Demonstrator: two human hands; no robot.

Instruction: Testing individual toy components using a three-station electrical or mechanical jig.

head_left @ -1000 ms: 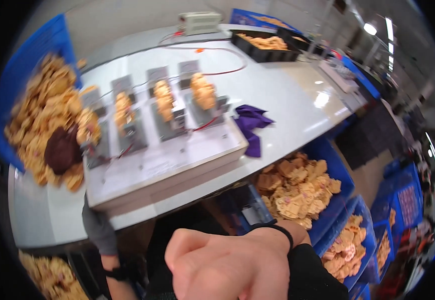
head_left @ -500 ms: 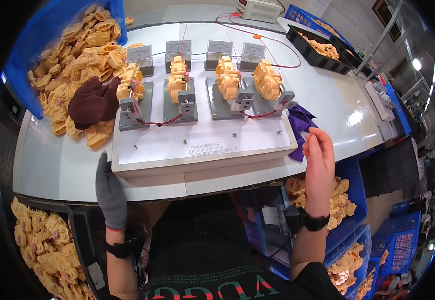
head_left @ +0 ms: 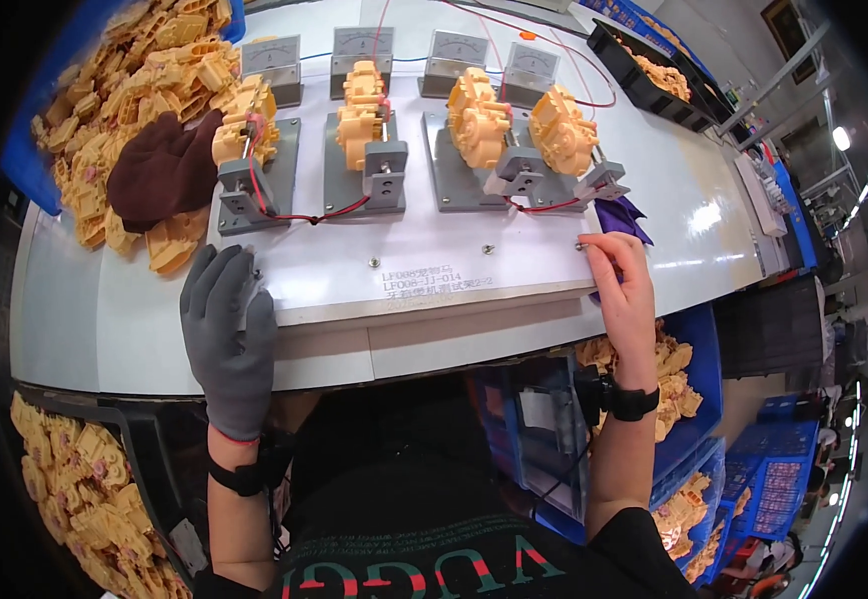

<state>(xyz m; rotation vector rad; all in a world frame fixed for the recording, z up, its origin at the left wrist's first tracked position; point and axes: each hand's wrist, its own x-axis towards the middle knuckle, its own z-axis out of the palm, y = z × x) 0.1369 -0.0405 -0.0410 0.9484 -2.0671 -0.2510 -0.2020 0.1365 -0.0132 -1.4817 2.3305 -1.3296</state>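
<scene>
White tabletop [head_left: 678,180] fills the workspace, with a blue bin [head_left: 16,165] and heaped yellow parts [head_left: 144,80] along its left side. Beyond my hands, four yellow pieces [head_left: 479,125] stand in grey stands [head_left: 364,185] on a white board [head_left: 424,237]. Bare thumb and forefinger of my right hand [head_left: 625,290] pinch narrowly on the small metal switch [head_left: 581,246] at the board's right end. Gloved, my left hand [head_left: 229,334] curls at the near left corner; whether it grips anything, I cannot tell. Room to move opens rightward, past the purple cloth [head_left: 621,218].
</scene>
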